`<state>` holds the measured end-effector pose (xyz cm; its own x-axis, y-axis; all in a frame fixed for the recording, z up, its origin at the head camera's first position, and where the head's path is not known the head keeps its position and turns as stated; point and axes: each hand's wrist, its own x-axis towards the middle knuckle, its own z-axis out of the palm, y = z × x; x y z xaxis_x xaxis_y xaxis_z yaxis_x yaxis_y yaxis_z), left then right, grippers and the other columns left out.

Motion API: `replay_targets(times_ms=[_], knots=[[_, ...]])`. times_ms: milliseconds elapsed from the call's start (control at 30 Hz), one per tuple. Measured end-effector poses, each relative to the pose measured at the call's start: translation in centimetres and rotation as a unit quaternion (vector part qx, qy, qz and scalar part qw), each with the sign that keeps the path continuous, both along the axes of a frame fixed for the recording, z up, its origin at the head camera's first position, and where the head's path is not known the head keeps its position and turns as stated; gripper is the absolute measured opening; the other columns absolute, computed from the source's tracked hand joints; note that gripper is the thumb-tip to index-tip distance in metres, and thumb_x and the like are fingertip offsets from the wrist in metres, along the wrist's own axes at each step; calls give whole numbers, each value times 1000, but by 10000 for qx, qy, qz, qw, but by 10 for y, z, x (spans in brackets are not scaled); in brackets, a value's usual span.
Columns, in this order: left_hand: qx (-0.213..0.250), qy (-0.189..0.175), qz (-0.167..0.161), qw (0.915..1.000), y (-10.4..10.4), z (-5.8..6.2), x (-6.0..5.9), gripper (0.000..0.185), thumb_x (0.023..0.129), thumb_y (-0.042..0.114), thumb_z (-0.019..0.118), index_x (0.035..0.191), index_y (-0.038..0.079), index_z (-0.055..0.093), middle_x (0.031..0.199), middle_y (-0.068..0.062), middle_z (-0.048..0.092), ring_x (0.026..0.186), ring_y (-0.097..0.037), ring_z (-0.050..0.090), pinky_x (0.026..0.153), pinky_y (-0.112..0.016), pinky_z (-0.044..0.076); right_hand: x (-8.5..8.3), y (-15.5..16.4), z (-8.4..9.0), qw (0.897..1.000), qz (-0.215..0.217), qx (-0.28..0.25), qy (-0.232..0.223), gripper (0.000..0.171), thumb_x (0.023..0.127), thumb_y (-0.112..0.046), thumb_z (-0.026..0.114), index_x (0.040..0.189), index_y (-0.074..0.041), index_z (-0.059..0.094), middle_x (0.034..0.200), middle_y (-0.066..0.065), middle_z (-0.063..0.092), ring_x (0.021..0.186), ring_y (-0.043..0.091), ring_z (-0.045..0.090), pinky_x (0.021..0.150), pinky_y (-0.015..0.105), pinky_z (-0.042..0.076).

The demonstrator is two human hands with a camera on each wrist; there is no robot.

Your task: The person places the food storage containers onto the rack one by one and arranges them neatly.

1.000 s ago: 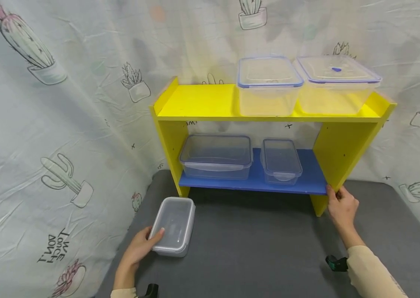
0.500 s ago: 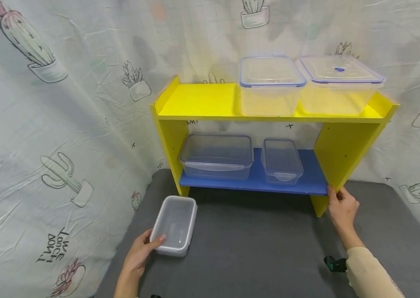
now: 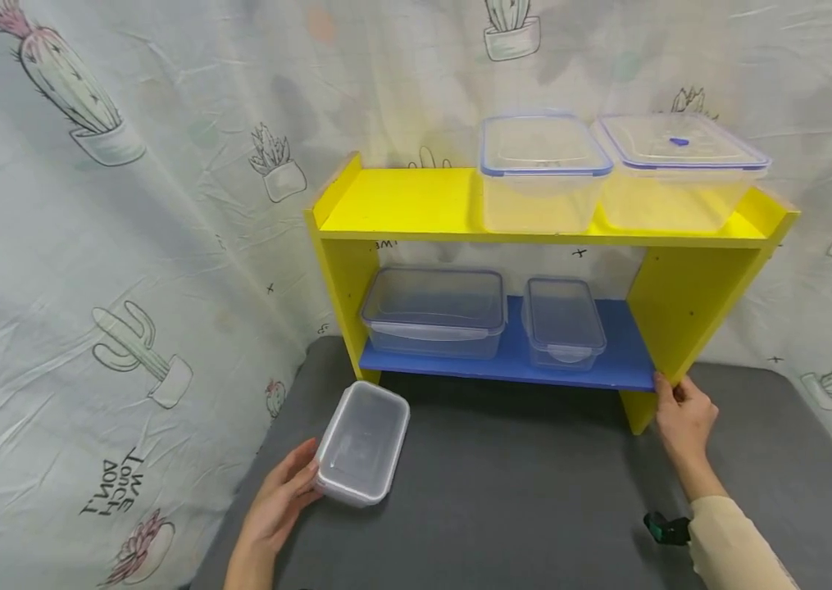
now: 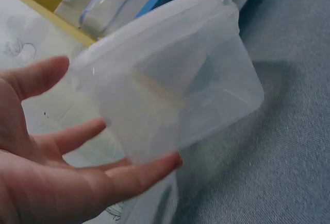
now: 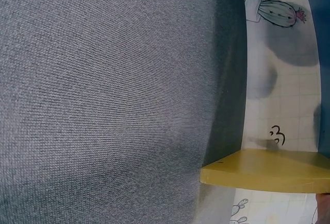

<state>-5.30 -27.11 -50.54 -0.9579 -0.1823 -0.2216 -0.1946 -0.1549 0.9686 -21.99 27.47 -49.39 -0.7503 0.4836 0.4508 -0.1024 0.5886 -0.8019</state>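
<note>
A small clear lidded container point(image 3: 362, 442) is at the front left of the grey tabletop point(image 3: 519, 492). My left hand point(image 3: 290, 492) grips its near end. In the left wrist view the container point(image 4: 175, 80) is tipped up, with the thumb over the lid edge and the fingers point(image 4: 134, 175) under the base. My right hand point(image 3: 681, 410) holds the front edge of the right side panel of the yellow shelf unit point(image 3: 681, 295), thumb on the inner side. The right wrist view shows only that panel's foot point(image 5: 268, 170) on the grey cloth point(image 5: 103, 100).
Two large clear tubs point(image 3: 543, 176) point(image 3: 681, 172) stand on the yellow top shelf. A wide tub point(image 3: 434, 311) and a narrow one point(image 3: 563, 321) sit on the blue lower shelf point(image 3: 622, 360). Cactus-print cloth point(image 3: 128, 246) hangs behind and to the left.
My left hand has turned the small container clockwise, tipped it up and shifted it a little right. The right hand stays on the shelf's side panel.
</note>
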Motion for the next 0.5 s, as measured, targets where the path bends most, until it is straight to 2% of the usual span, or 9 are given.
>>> replay_targets(times_ms=[133, 200, 367, 500], knots=[[-298, 111, -195, 9993, 2, -3, 5, 59, 95, 10, 59, 148, 1, 35, 140, -17, 46, 106, -10, 61, 88, -31, 49, 0, 1, 0, 10000, -42, 24, 0, 27, 93, -28, 65, 89, -2, 68, 58, -40, 40, 55, -12, 37, 52, 11, 29], [-574, 120, -231, 9980, 4, -4, 6, 59, 93, 10, 62, 147, 5, 38, 143, -21, 43, 107, -10, 60, 89, -27, 47, 0, 2, 0, 10000, -46, 34, -43, 27, 93, -29, 64, 88, -2, 67, 58, -40, 40, 55, -11, 37, 52, 12, 29], [-930, 143, -140, 9955, 10, -5, 7, 61, 91, 10, 66, 146, 8, 41, 138, -23, 51, 105, -10, 63, 89, -17, 44, -2, 1, -1, 10000, -61, 32, -72, 28, 93, -30, 64, 88, -3, 68, 58, -42, 40, 55, -11, 38, 53, 13, 29], [-977, 115, 51, 9951, 12, -5, 6, 60, 90, 10, 67, 146, 9, 44, 129, -21, 58, 100, -9, 65, 87, -21, 47, -2, 0, -3, 9999, -83, 5, -63, 29, 93, -30, 63, 87, -2, 67, 57, -42, 40, 55, -11, 37, 53, 13, 29]])
